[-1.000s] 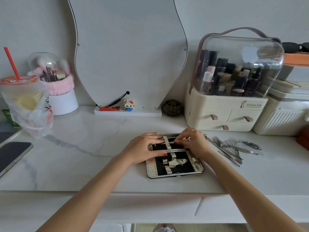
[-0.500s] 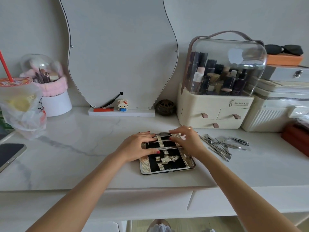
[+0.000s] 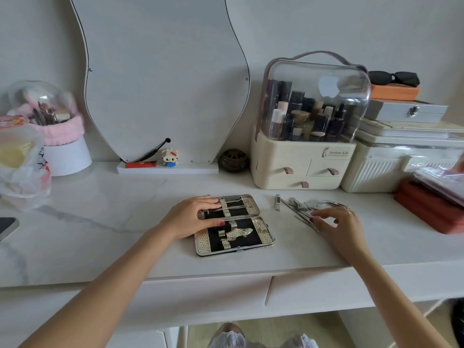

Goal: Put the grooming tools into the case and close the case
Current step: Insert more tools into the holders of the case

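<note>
**Open case on the table, loose tools to its right**

Your left hand (image 3: pixel 193 218) lies flat on the left part of the open case (image 3: pixel 234 225), its fingers (image 3: pixel 213 200) straight and spread across the far half and the hinge line; it presses rather than grips. The case lies opened out on the white table (image 3: pixel 100 222), near its front edge, with two black-lined halves, one far and one near. A few slim metal tools already sit under the straps of the far half; the near half shows only straps and a decorated holder.

Your right hand (image 3: pixel 337 224) rests to the right of the case, well apart from it, at the near edge of the pile of grooming tools (image 3: pixel 305 209). Its fingers are loosely bent, the tips touching the thin metal pieces; whether any piece is pinched cannot be told. The pile lies on the table between the case and a red box (image 3: pixel 426 212). One nail clipper (image 3: pixel 277 202) lies apart at the left end of the pile.

A cream cosmetics organiser (image 3: pixel 301 162) stands at the far side, right of a curved mirror (image 3: pixel 163 79).
</note>
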